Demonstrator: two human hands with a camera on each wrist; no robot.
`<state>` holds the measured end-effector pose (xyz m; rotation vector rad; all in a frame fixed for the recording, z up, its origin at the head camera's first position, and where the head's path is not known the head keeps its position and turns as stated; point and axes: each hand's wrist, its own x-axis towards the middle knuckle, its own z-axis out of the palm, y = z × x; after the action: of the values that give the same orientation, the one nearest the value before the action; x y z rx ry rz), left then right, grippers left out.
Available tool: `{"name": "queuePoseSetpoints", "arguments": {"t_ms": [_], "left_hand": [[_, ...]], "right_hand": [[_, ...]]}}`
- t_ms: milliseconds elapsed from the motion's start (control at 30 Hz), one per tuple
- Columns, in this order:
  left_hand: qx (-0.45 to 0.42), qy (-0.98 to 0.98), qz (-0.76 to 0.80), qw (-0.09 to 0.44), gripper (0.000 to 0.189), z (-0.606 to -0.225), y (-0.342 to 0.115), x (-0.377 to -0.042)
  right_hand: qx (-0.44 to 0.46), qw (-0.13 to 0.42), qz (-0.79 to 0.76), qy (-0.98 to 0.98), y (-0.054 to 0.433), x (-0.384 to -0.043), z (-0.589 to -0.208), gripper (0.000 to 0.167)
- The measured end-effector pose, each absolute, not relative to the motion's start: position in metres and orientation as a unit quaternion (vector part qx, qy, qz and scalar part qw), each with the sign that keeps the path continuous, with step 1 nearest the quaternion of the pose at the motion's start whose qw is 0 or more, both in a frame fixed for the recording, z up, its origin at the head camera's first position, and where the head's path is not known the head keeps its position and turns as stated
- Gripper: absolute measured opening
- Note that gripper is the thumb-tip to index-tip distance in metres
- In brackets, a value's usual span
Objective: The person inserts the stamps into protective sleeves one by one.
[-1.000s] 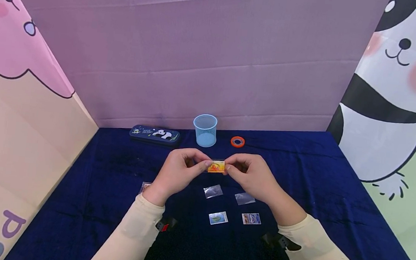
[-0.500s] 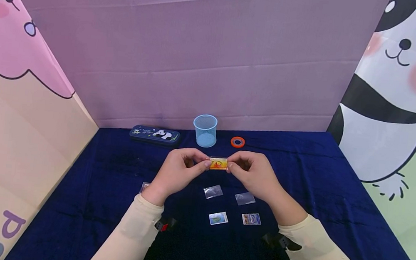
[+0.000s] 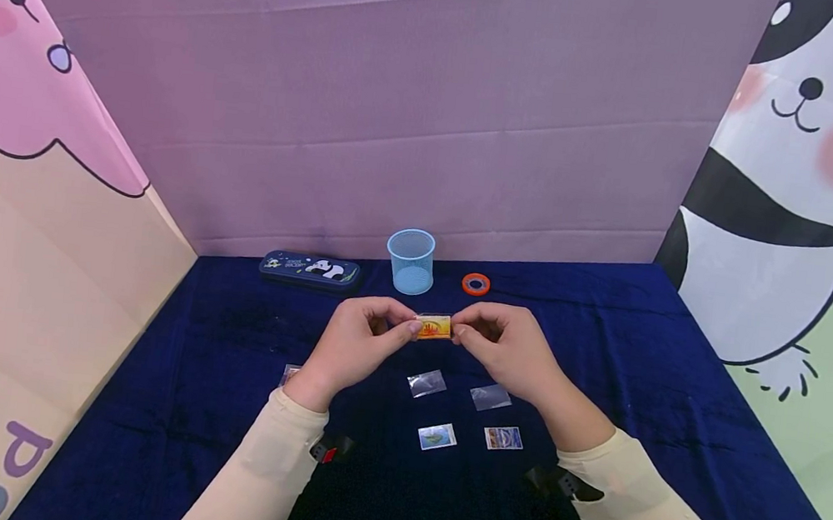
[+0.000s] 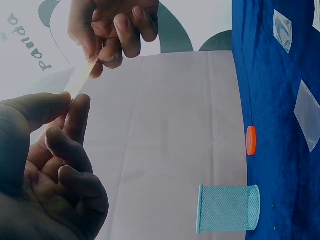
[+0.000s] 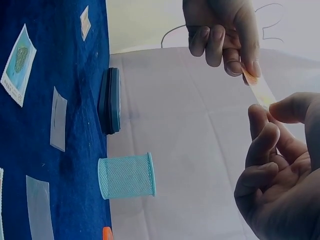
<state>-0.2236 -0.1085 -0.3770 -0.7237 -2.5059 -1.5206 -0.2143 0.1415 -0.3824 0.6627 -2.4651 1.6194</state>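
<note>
A small yellow-orange stamp is held up above the cloth between both hands. My left hand pinches its left end between thumb and forefinger. At the right end, my right hand pinches it the same way. Both wrist views show the stamp nearly edge-on and bright against the light. Below the hands lie two clear plastic sleeves, a left one and a right one. Nearer me are a blue-green stamp and a darker blue stamp.
Along the back of the dark blue cloth stand a panda pencil case, a light blue mesh cup and an orange tape roll. Another small card-like piece is partly covered by the left wrist. A purple backdrop rises behind.
The stamp has tipped so its face looks narrower, and it shifted slightly right, then back left. The right hand rose a little. The things on the cloth stay put.
</note>
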Motion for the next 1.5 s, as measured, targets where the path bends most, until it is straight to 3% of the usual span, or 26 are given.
{"name": "queuePoseSetpoints", "arguments": {"t_ms": [167,1167,1500], "left_hand": [[-0.238,-0.828,-0.503,0.063,0.007,-0.3777,-0.1091,-0.2243],[-0.261,-0.818,-0.509,0.051,0.011,-0.3786,-0.1065,-0.2239],[-0.259,-0.817,-0.513,0.048,0.011,-0.3772,-0.1067,-0.2230]], "right_hand": [[0.219,0.063,0.538,-0.812,0.1413,-0.2129,-0.3814,0.013],[0.225,0.081,0.509,-0.827,0.1402,-0.2145,-0.3845,0.004],[0.227,0.082,0.519,-0.820,0.1405,-0.2141,-0.3848,0.009]]}}
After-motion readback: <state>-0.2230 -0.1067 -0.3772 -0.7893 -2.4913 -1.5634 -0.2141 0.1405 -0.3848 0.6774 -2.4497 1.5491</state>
